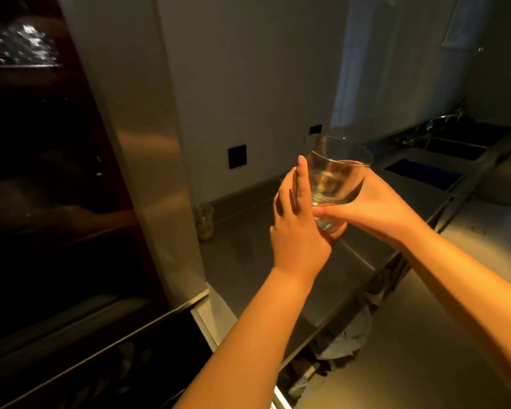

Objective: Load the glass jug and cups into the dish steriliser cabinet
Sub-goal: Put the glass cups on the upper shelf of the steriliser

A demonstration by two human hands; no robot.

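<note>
Head view, right grip [378,208] holds clear glass [334,178]

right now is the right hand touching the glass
Touching. Head view: the right hand grips the glass low down, its thumb curled across the front.

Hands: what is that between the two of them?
In the head view, the glass jug lies between them: left hand flat against its side, right hand gripping its base.
</note>
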